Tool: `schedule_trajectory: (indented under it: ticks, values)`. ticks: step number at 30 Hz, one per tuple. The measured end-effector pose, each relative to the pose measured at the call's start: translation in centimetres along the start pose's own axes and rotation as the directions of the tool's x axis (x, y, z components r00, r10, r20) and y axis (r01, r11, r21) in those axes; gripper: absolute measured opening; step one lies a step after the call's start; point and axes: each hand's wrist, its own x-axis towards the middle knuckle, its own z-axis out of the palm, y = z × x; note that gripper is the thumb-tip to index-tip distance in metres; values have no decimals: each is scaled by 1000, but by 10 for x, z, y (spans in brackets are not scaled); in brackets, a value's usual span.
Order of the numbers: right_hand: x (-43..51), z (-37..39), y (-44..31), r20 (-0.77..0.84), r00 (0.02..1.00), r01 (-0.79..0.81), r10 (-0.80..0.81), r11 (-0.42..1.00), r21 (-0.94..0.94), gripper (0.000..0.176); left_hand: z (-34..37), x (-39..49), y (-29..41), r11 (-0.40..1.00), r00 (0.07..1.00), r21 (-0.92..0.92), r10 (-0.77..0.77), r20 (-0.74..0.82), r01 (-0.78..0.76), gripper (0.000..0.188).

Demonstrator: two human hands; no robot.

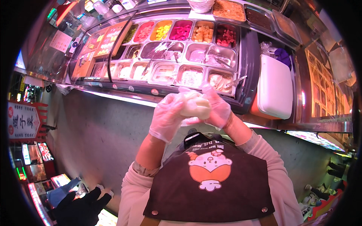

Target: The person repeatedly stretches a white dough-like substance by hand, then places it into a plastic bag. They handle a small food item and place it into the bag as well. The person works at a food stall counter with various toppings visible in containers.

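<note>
A soft, pale, rounded piece of dough (196, 105) is held up between my two hands, in front of the counter's near edge. My left hand (167, 117), in a clear plastic glove, grips its left side. From the right, my right hand (218, 106), gloved the same way, holds the other side. Fingers hide part of the dough, and its inside cannot be seen. Just beyond my hands is a metal pan of pale creamy filling (220, 82) with a metal utensil in it. Another pan of white filling (190, 76) stands to its left.
Pans of diced fruit (161, 30) line the far row of the display counter (247, 65). A white-lidded bin (275, 87) stands at the right. Trays of crumbs (228, 11) sit along the back. People in dark clothes (82, 204) are at the lower left.
</note>
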Motion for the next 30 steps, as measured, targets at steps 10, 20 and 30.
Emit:
schedule_trajectory:
  ticks: [10, 20, 30]
  values:
    - [-3, 30, 7, -190, 980, -11, -55, 945, -328, 70, -42, 21, -35, 635, 933, 693, 140, 331, -341, 37]
    - [8, 93, 3, 65, 996, 87, -64, 876, -474, 87, -46, -9, -4, 850, 873, 259, 486, -47, -459, 57]
    - [20, 97, 9, -1, 984, -133, 176, 741, -658, 82, -33, -25, 16, 543, 885, 702, 218, 411, -460, 97]
